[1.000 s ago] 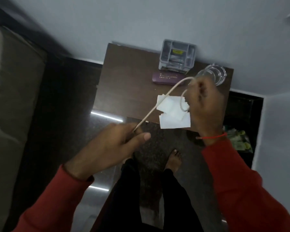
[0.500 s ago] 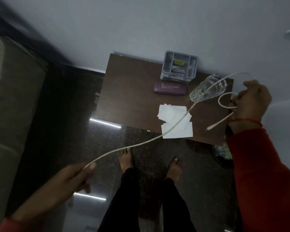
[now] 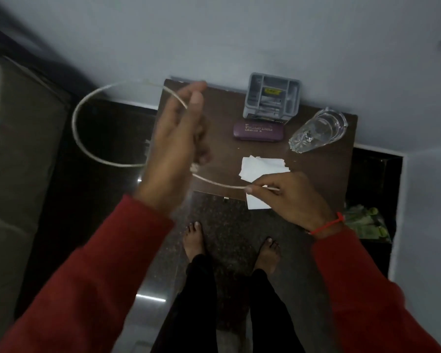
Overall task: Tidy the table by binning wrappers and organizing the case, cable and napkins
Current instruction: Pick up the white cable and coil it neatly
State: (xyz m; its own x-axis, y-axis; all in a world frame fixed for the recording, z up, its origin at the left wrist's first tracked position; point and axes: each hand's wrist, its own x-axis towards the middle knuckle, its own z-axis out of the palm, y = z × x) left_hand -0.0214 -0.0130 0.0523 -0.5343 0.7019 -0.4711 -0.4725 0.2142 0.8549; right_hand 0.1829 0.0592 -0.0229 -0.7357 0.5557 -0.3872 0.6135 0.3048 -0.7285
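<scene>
A white cable [image 3: 77,133] curves in a wide loop to the left of the brown table [image 3: 222,146]. My left hand [image 3: 176,149] is raised over the table's left edge with the cable running between its fingers. My right hand [image 3: 288,197] pinches the cable near its other end, just above the white napkins [image 3: 260,168] at the table's front edge. A purple case [image 3: 257,129] lies in front of a grey organizer [image 3: 271,99] at the back of the table.
A clear glass [image 3: 318,131] lies tipped at the back right of the table. A bin with green wrappers [image 3: 364,222] sits on the floor to the right. A sofa [image 3: 18,174] fills the left side. My bare feet stand on the dark floor.
My left hand has swung up from low left to above the table, bending the stretched cable into a loop. My right hand moved left and down from beside the glass to over the napkins.
</scene>
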